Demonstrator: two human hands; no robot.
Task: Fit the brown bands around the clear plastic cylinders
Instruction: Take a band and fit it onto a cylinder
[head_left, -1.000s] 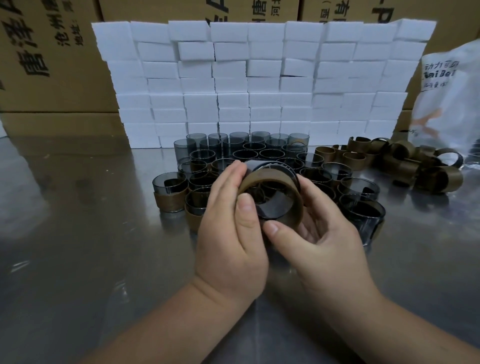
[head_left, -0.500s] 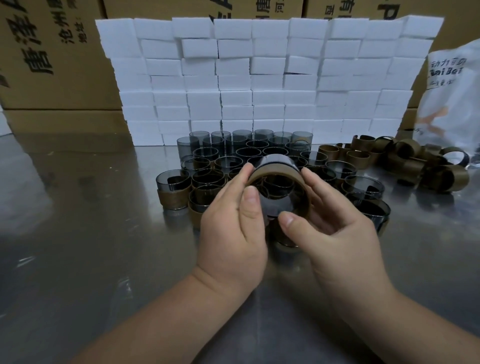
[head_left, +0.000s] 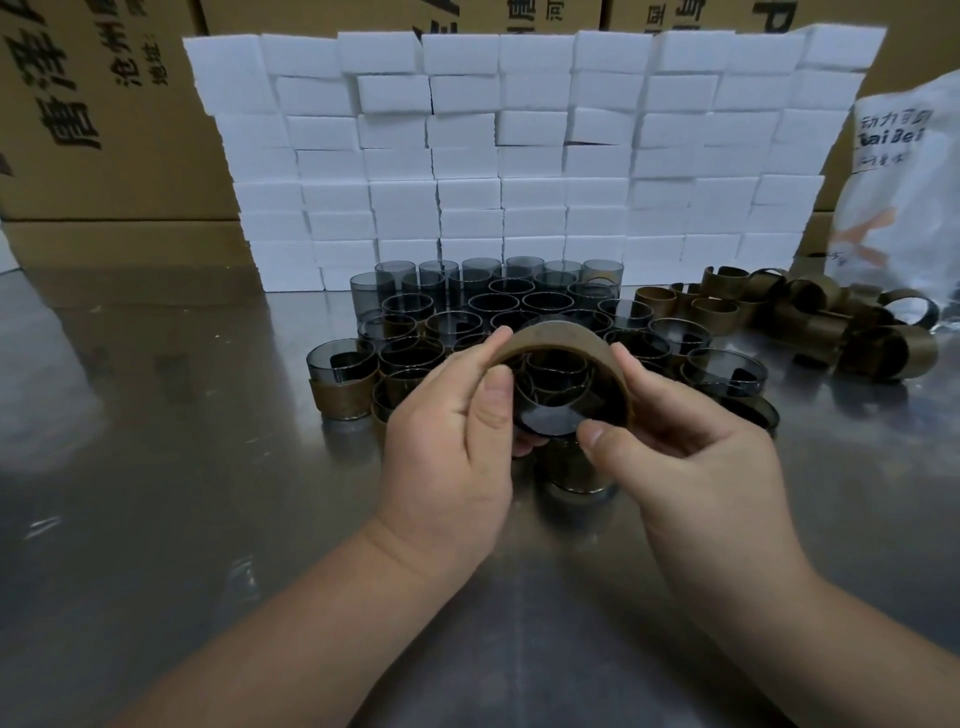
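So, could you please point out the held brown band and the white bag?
held brown band (head_left: 556, 338): head view, on its upper outer face.
white bag (head_left: 904, 182): head view, on its printed front.

A shiny metal table (head_left: 156, 493) is carrying a wall of white foam blocks (head_left: 519, 156), which is standing in stacked rows at its far side. Brown cardboard boxes (head_left: 104, 130) with black printed characters are standing behind the wall. A white printed plastic bag (head_left: 904, 208) is sitting at the far right, beside the blocks.
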